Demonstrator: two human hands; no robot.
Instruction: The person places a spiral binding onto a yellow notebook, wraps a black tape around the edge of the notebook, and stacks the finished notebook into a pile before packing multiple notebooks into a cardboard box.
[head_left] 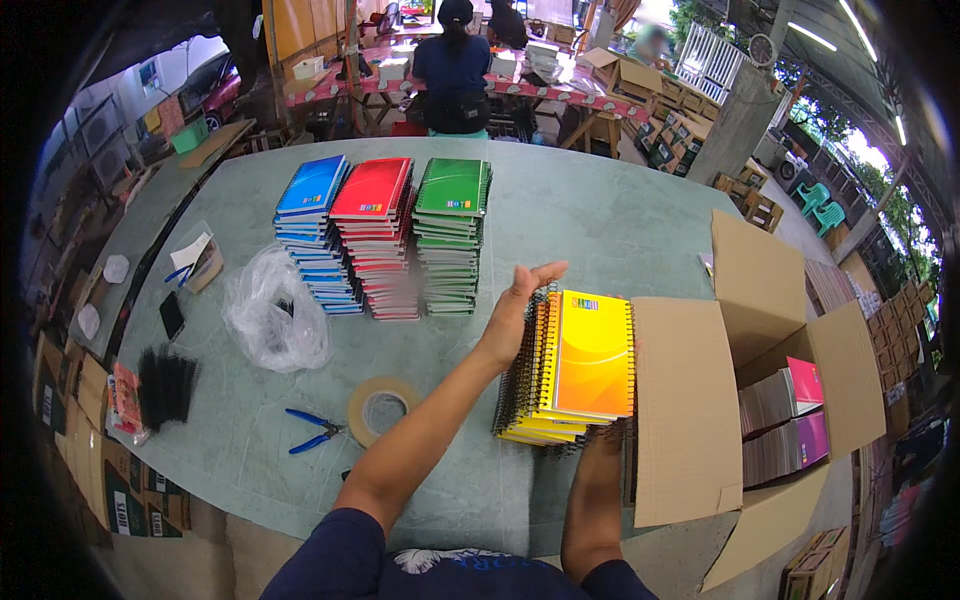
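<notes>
A stack of yellow-and-orange spiral notebooks [595, 355] stands between my hands, beside the open cardboard box [690, 410]. My left hand [520, 300] lies along the stack's left side and far corner, its fingers stretched out and thumb raised. My right hand [606, 440] reaches to the near right side of the stack, where the notebooks hide its fingers. I cannot tell whether it grips them. Inside the box are notebooks with pink [804, 384] and purple [812, 440] covers.
Blue [313, 185], red [374, 188] and green [452, 187] notebook stacks stand farther back on the table. A clear plastic bag [275, 310], tape roll [383, 410], blue-handled pliers [313, 431] and black coils [168, 388] lie left. A person [455, 70] sits beyond the table.
</notes>
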